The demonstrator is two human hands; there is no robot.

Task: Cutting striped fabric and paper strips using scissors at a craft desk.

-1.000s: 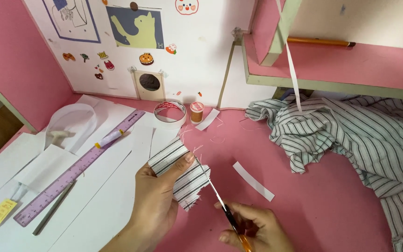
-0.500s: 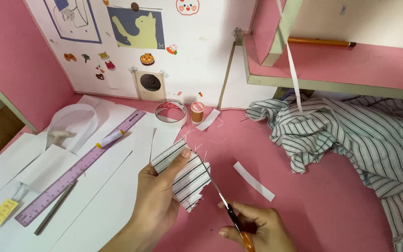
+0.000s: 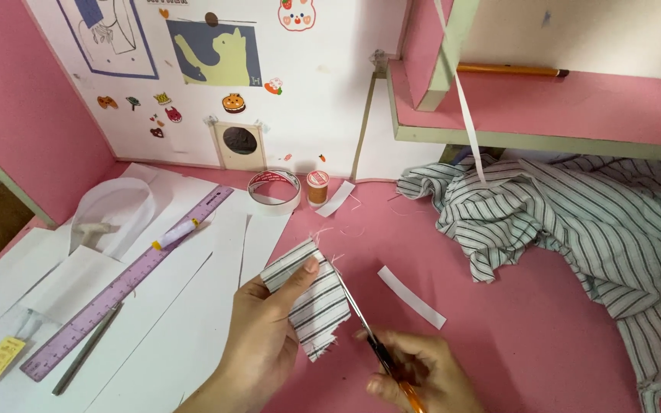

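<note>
Two hands work — left hand pinching striped fabric piece, right hand gripping scissors.

Bright, even, diffuse light; soft short shadows under the striped shirt and shelf. No glare. Right hand motion-blurred; rest sharp, slight wide-angle bend at edges.

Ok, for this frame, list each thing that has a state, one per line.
left hand: pinching the striped fabric piece, thumb on top
striped fabric piece: held up, edges frayed
right hand: gripping the scissors
scissors: blades along the fabric's right edge
tape roll: lying flat
thread spool: upright
ruler: flat on white paper
striped garment: crumpled in a heap
</note>
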